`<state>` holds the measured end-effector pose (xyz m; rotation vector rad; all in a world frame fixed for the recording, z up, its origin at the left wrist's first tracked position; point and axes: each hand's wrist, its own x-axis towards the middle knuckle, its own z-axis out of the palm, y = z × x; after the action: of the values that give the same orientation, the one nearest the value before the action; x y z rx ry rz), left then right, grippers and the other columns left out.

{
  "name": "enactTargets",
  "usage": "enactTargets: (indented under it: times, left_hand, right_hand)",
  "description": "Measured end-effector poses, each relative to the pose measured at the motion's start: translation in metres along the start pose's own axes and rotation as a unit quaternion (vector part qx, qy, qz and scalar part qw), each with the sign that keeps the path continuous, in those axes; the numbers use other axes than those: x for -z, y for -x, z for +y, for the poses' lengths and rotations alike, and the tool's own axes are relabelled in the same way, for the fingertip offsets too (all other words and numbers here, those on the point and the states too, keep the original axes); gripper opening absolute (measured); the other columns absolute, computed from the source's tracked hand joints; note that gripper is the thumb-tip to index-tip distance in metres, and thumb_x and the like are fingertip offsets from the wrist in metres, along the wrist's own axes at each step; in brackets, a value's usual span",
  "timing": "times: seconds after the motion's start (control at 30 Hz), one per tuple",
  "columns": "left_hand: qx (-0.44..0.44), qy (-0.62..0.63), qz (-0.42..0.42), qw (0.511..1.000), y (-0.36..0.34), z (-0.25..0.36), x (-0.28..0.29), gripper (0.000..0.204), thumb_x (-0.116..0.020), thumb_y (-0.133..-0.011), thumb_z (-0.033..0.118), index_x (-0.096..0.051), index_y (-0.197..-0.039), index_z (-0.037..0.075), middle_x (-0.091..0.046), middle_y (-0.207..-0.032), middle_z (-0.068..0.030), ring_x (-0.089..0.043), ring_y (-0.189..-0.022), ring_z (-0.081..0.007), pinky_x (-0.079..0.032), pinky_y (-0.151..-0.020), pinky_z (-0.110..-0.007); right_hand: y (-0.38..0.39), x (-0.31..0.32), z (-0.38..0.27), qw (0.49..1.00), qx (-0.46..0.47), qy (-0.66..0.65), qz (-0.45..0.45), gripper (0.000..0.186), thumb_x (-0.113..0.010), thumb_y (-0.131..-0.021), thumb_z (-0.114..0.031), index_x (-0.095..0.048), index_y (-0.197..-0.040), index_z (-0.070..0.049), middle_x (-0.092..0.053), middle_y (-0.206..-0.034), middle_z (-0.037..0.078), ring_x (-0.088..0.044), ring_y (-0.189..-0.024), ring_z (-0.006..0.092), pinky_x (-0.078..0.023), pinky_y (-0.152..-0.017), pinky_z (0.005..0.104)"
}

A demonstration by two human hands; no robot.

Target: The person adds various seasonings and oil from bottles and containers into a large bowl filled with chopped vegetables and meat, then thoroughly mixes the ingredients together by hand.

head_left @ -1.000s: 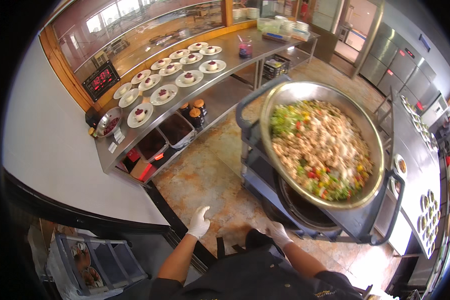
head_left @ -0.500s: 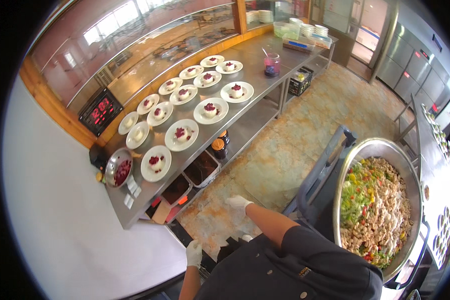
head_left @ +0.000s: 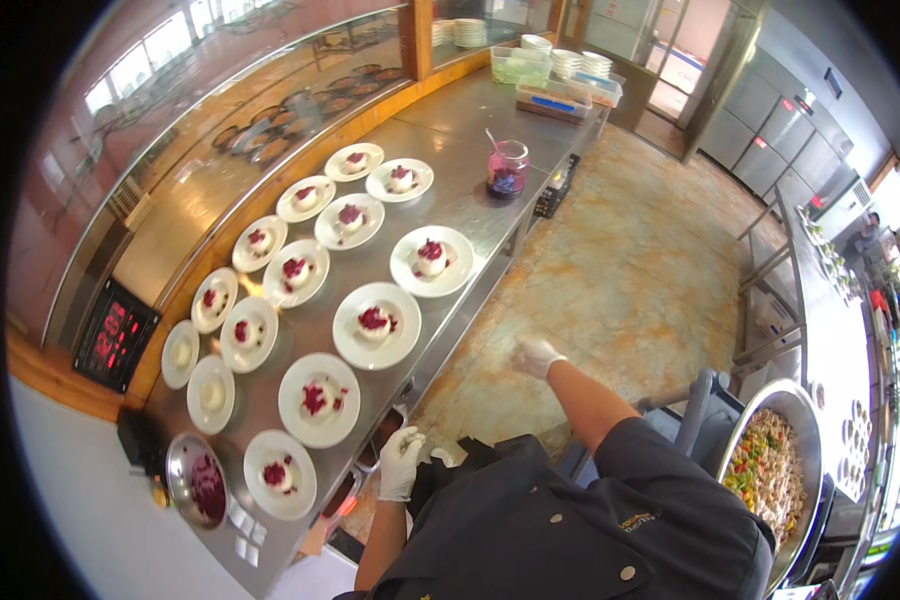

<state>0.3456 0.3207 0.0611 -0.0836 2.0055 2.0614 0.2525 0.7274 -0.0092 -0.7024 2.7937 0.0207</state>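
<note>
My left hand (head_left: 400, 466), in a white glove, hangs beside the front edge of the steel table (head_left: 455, 130). Its fingers are curled in and nothing shows in them. Out over the floor, my gloved right hand (head_left: 538, 358) touches nothing; motion smears its fingers. White plates (head_left: 318, 435) stand in rows on the table, most bearing a white dessert (head_left: 431, 266) under dark red topping. Two plates at the far left carry a plain white dessert (head_left: 213, 395). A steel bowl (head_left: 175, 472) at the near left corner holds more red topping.
A glass jar (head_left: 507, 172) of purple-red sauce with a spoon stands farther along the table. Plastic tubs (head_left: 520, 66) and stacked bowls (head_left: 567, 62) are at its end. To my right, a large metal bowl (head_left: 818, 440) of chopped food sits by a grey cart (head_left: 705, 405).
My view has shifted nearer to the plates and the jar. The big food bowl has slid toward the lower right of the picture. My right hand appears farther right and higher.
</note>
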Motion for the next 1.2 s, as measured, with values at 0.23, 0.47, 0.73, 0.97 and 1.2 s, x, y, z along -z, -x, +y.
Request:
enactTargets:
  times: [0.23,0.47,0.73,0.97,1.2]
  left_hand:
    - [0.016,-0.017,-0.091,0.996,-0.142,0.069,-0.067,0.027,-0.058,-0.089,-0.001,-0.059,-0.115,-0.004,-0.066,-0.099,-0.0078,-0.062,-0.092,-0.0132,-0.049,-0.087,-0.027]
    - [0.053,-0.067,0.056,0.995,-0.246,0.092,-0.148,0.023,-0.058,-0.089,0.004,-0.060,-0.109,-0.006,-0.067,-0.090,-0.0062,-0.060,-0.078,-0.0102,-0.047,-0.070,-0.023]
    - [0.023,-0.106,0.008,0.994,-0.436,0.157,-0.258,0.041,-0.059,-0.092,0.008,-0.049,-0.130,-0.004,-0.060,-0.091,-0.0030,-0.055,-0.083,-0.0085,-0.046,-0.079,-0.025]
    - [-0.008,-0.147,0.011,0.989,-0.593,0.192,-0.351,0.056,-0.066,-0.089,0.014,-0.042,-0.138,-0.003,-0.059,-0.081,-0.0028,-0.055,-0.074,-0.0091,-0.047,-0.071,-0.024]
    - [-0.078,-0.234,-0.109,0.963,-0.555,0.195,-0.366,0.019,-0.062,-0.089,0.014,-0.064,-0.101,0.000,-0.066,-0.082,-0.0142,-0.061,-0.068,-0.0232,-0.049,-0.065,-0.034]
  right_hand:
    - [-0.087,0.078,0.233,0.959,-0.202,-0.122,0.156,0.025,-0.058,-0.089,-0.028,-0.064,-0.096,-0.005,-0.065,-0.082,0.016,-0.064,-0.080,0.0333,-0.054,-0.071,0.0402]
    - [-0.223,0.156,0.430,0.950,-0.221,-0.156,0.158,0.052,-0.072,-0.079,-0.032,-0.052,-0.117,-0.005,-0.064,-0.074,0.017,-0.063,-0.068,0.0366,-0.051,-0.065,0.0431]
    - [-0.296,0.137,0.521,0.786,-0.333,-0.497,0.153,0.031,-0.062,-0.082,-0.026,-0.064,-0.079,0.005,-0.065,-0.067,0.013,-0.065,-0.056,0.0186,-0.052,-0.051,0.0302]
    - [-0.243,0.204,0.434,0.824,-0.220,-0.462,0.244,0.024,-0.055,-0.083,-0.014,-0.063,-0.073,0.006,-0.061,-0.060,0.017,-0.062,-0.050,0.0223,-0.052,-0.052,0.0354]
    - [-0.228,0.229,0.395,0.889,-0.034,-0.228,0.396,0.028,-0.067,-0.071,-0.018,-0.062,-0.095,-0.002,-0.062,-0.090,0.017,-0.061,-0.085,0.0330,-0.050,-0.078,0.0418]
